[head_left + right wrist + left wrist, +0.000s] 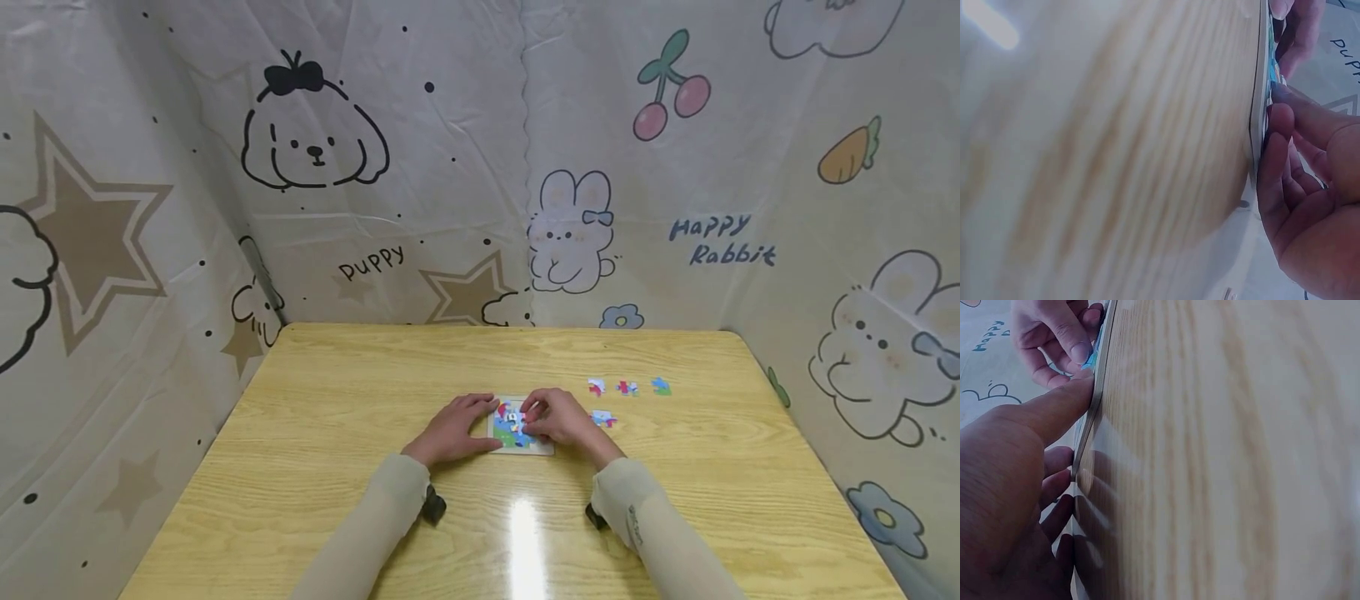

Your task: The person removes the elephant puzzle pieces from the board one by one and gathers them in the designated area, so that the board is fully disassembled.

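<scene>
- Left hand: fingers and thumb spread apart, the fingertips at the far left corner of a small puzzle board and the thumb at its near left corner, touching the edge.
- Right hand: fingers bent, thumb and fingertips brought together over the right part of the board; whether they pinch a piece cannot be told, since the fingers cover the spot.
- The board lies flat on the wooden table, between the hands, with blue, green and red picture parts inside a pale rim.
- A red-and-white piece, a red-and-blue piece and a blue-and-green piece lie apart in a row beyond the right hand.
- A blue-and-pink piece lies just beside the right hand, on its outer side.
- Behind the table hangs a pale printed cloth with puppies, rabbits and stars.
</scene>
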The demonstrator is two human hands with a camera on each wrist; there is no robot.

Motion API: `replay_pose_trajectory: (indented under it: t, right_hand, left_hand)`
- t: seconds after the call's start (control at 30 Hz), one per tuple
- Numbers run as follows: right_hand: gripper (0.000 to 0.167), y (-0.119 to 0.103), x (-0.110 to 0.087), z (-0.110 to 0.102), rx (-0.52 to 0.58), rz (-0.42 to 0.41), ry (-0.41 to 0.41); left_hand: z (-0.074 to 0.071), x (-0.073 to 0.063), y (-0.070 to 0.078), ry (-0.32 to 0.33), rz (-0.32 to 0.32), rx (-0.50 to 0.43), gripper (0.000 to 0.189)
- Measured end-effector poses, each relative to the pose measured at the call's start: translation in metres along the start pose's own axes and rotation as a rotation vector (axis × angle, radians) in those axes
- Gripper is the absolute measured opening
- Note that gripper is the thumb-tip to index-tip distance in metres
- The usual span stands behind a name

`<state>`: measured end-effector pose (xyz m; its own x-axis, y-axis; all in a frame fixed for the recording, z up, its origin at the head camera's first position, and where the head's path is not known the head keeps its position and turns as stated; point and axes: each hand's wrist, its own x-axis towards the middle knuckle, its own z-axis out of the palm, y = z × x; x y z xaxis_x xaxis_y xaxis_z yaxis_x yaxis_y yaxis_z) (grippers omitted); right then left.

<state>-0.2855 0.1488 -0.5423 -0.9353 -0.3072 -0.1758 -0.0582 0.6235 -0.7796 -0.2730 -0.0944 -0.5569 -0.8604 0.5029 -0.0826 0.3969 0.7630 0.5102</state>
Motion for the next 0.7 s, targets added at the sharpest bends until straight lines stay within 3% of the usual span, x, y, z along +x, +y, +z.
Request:
replay_pose_trajectory:
  t: [0.17, 0.37, 0.7]
  right_hand:
    - [0.017, 0.001, -0.001, -0.002, 0.034, -0.028, -0.009]
    - [0.018, -0.002, -0.002, -0.006, 0.049, -0.005, 0.016]
    - [0.021, -0.003, -0.007, -0.014, 0.046, -0.046, 0.046]
  left_hand:
    - [0.0, -0.001, 0.0, -0.001, 0.0, -0.005, 0.076]
    - [0.0, 0.0, 0.0, 0.0, 0.016, -0.01, 0.076]
    - [0.002, 0.001, -0.001, -0.003, -0.006, 0.009, 0.077]
